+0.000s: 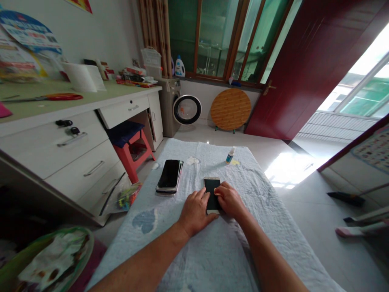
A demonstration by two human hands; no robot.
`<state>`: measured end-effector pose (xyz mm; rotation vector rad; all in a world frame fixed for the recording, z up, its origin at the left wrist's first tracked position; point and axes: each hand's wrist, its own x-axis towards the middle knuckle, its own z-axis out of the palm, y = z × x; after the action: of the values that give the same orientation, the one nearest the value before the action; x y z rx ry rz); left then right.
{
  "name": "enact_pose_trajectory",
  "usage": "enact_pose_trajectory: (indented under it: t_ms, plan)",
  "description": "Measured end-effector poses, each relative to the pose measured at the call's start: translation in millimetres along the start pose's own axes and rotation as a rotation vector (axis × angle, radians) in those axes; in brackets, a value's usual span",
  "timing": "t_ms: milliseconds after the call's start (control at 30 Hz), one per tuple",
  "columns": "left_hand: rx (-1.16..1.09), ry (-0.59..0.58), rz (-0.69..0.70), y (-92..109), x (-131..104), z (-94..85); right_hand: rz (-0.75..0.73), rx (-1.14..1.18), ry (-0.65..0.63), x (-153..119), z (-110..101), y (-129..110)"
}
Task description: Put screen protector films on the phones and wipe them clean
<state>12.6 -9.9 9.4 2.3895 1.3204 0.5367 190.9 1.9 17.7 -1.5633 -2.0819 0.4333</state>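
A gold-framed smartphone (212,187) lies flat, dark screen up, on the cloth-covered table (212,251). My left hand (195,211) steadies it, fingers along its left edge and thumb across the bottom end. Over the right side of the screen, my right hand (230,199) is closed in a pinch. A small pale yellowish piece (216,191) shows at its fingertips, pressed to the glass; its kind is too small to tell. To the left sits a stack of smartphones (169,175), the top one dark. Beyond the phone stands a small spray bottle (230,155) with a blue label.
At left, a white desk (75,109) carries scissors (62,97) and a paper roll (83,77). A red stool (133,150) is tucked beneath it. Close to the table's left side stands a waste bin (88,259). A washing machine (167,105) has its door open.
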Motion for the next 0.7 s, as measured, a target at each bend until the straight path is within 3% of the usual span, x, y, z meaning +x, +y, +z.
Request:
enact_pose_trajectory:
  t_ms: [200,333,533,700]
  plan:
    - [-0.012,0.016,0.0,-2,1,0.6,-0.127,0.068,-0.271,-12,-23,-19]
    - [-0.005,0.007,0.001,-3,2,2.2,-0.101,0.128,-0.382,-15,-36,-17]
    - [-0.01,-0.022,-0.006,-2,1,1.1,0.027,0.037,-0.186,-3,-23,7]
    - [-0.019,-0.016,-0.008,-2,1,0.5,0.085,-0.063,-0.031,27,-8,30]
